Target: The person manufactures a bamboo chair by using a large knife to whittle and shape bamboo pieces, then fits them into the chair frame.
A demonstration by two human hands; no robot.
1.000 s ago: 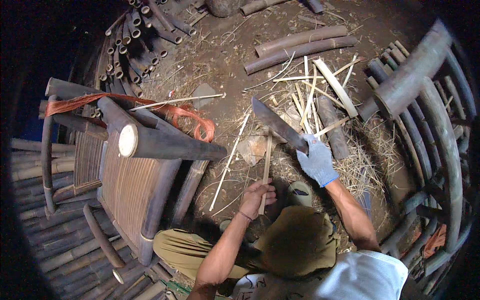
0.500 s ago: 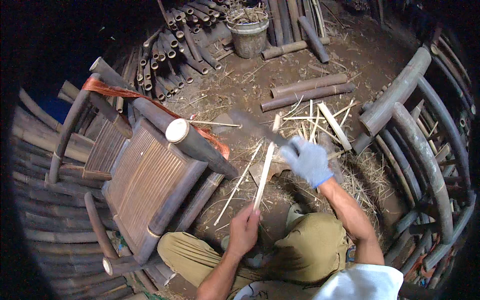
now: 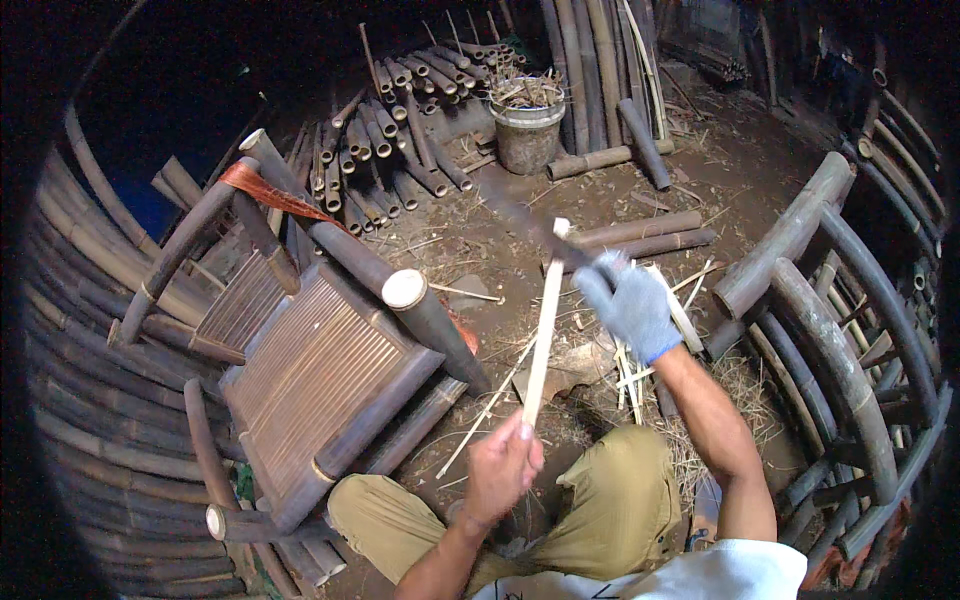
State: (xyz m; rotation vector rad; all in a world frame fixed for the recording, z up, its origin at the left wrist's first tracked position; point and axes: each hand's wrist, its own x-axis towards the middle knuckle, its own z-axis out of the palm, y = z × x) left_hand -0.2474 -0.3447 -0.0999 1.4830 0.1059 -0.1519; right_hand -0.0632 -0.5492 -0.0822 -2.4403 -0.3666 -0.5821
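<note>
My left hand (image 3: 503, 468) is closed around the lower end of a pale split bamboo strip (image 3: 544, 340), which points up and away from me. A blue-grey knit glove covers my right hand (image 3: 632, 308), closed on a large knife whose dark blade (image 3: 562, 248) is smeared by motion. The handle is hidden in my fist. The blade crosses the strip near its far end; I cannot tell whether they touch. Below them on the ground lies a brownish flat piece (image 3: 570, 370), with loose pale bamboo strips (image 3: 625, 385) beside it.
A bamboo chair (image 3: 320, 360) stands close on my left, and another bamboo frame (image 3: 835, 370) on my right. Beyond lie cut bamboo lengths (image 3: 650, 243), a bucket of shavings (image 3: 527, 140) and stacked bamboo poles (image 3: 385, 130). Shavings litter the dirt floor.
The view has tilted upward, so the scene sits lower. Both hands have raised the strip and knife slightly, and the strip stands more upright. Each hand keeps its hold.
</note>
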